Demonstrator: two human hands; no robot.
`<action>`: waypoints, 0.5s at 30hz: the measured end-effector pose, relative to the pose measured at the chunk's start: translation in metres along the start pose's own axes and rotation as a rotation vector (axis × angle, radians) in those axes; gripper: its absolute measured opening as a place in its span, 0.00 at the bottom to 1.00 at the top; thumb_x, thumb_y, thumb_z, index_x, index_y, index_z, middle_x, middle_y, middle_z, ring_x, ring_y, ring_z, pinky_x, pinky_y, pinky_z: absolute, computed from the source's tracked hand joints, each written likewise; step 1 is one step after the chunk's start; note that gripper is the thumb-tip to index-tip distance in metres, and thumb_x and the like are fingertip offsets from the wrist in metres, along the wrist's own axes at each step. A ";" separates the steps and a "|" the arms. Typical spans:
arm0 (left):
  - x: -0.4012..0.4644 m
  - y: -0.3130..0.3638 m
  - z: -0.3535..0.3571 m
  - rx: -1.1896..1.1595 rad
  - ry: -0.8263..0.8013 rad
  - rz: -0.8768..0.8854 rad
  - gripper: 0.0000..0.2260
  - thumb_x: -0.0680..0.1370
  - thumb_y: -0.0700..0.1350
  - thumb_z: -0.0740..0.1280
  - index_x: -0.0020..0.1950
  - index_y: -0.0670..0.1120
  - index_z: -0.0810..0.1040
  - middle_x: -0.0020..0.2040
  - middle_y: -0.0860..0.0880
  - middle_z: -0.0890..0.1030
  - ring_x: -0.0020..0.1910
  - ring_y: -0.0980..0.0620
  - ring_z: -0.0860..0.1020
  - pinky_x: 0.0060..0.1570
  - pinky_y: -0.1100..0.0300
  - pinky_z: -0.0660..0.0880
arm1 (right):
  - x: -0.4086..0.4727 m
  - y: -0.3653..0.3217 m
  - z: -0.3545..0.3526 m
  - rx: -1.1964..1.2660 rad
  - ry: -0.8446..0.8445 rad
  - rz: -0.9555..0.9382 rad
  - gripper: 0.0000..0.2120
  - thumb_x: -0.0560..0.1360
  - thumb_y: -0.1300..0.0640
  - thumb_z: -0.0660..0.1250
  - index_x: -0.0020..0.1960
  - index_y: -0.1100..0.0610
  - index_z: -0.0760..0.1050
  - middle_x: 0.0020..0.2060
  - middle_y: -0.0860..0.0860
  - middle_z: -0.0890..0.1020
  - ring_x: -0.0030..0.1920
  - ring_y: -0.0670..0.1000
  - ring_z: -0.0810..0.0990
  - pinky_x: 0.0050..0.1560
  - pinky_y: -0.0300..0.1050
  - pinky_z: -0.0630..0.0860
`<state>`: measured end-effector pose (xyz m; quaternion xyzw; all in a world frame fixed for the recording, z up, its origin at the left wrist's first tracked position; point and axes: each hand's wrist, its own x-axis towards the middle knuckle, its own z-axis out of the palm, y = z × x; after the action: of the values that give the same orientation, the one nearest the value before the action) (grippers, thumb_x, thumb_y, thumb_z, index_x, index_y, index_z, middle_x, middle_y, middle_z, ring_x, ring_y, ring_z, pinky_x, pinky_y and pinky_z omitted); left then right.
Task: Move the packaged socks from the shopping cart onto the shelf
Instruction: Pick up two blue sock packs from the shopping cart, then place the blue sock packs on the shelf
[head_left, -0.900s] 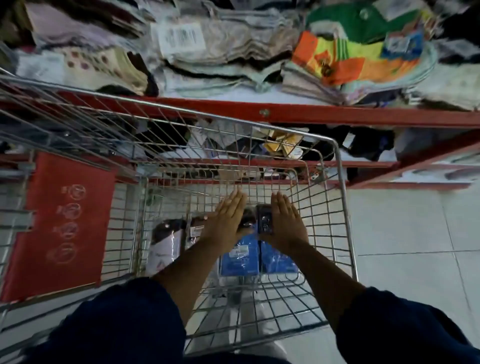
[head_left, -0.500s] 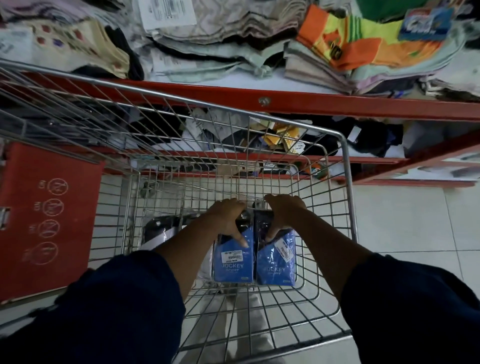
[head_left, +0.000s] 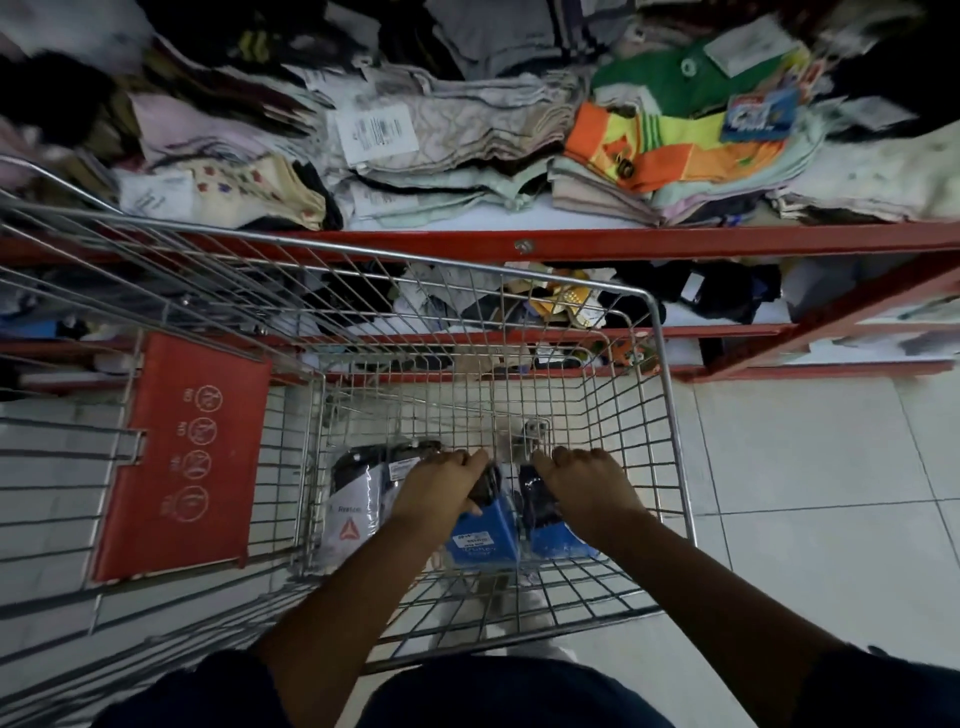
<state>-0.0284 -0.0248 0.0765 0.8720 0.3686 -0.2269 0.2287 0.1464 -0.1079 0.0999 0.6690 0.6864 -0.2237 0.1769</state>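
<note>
**Two blue sock packs gripped inside the wire cart**

Two blue plastic-wrapped sock packs are seen low in the silver wire shopping cart (head_left: 667, 395), side by side and almost touching. The left blue sock pack (head_left: 483, 535) is held by the left hand (head_left: 441, 486), whose fingers (head_left: 475, 460) are curled shut over its dark far end. The right blue sock pack (head_left: 556, 530) is held the same way by the right hand (head_left: 584, 483), its fingers closed over the far end. The long axis of each pack runs near to far, with the blue, labelled end pointing toward the person and the dark end pointing toward the shelf. The print on the left pack's white sticker is too small to be read, and the right pack is partly hidden under the right wrist.

To the left of them, one white and black packaged sock pack (head_left: 353, 499) with a red triangle mark lies on the cart bottom; its right edge is covered by the left hand, and whether a further pack lies under it cannot be told.

A red plastic child-seat flap (head_left: 182, 457) with four round symbols stands on the cart's left side. Beyond the cart, the red metal shelf (head_left: 727, 241) carries heaped loose socks and folded cloth, blurred and too jumbled to be counted.
</note>
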 end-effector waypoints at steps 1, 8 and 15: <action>-0.005 0.002 -0.006 0.027 0.003 -0.002 0.28 0.73 0.48 0.71 0.69 0.49 0.63 0.62 0.45 0.76 0.58 0.44 0.75 0.52 0.53 0.74 | -0.006 -0.001 -0.004 -0.003 0.002 -0.003 0.28 0.72 0.57 0.70 0.67 0.56 0.60 0.60 0.56 0.76 0.55 0.56 0.78 0.57 0.52 0.73; -0.052 0.015 -0.063 0.134 0.285 0.033 0.25 0.74 0.48 0.69 0.70 0.48 0.65 0.66 0.47 0.74 0.62 0.47 0.72 0.57 0.55 0.72 | -0.041 0.000 -0.055 -0.083 0.255 0.037 0.26 0.69 0.58 0.73 0.64 0.53 0.67 0.51 0.52 0.81 0.48 0.54 0.81 0.49 0.48 0.76; -0.083 0.018 -0.170 0.167 0.674 0.054 0.27 0.61 0.44 0.80 0.59 0.46 0.78 0.55 0.44 0.82 0.54 0.43 0.80 0.48 0.51 0.79 | -0.063 0.012 -0.161 -0.160 0.590 0.077 0.30 0.59 0.63 0.77 0.59 0.54 0.75 0.47 0.52 0.83 0.44 0.56 0.82 0.42 0.49 0.78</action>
<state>-0.0287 0.0157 0.2625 0.9229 0.3806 0.0508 0.0280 0.1698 -0.0734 0.2680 0.7144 0.6978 0.0420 0.0305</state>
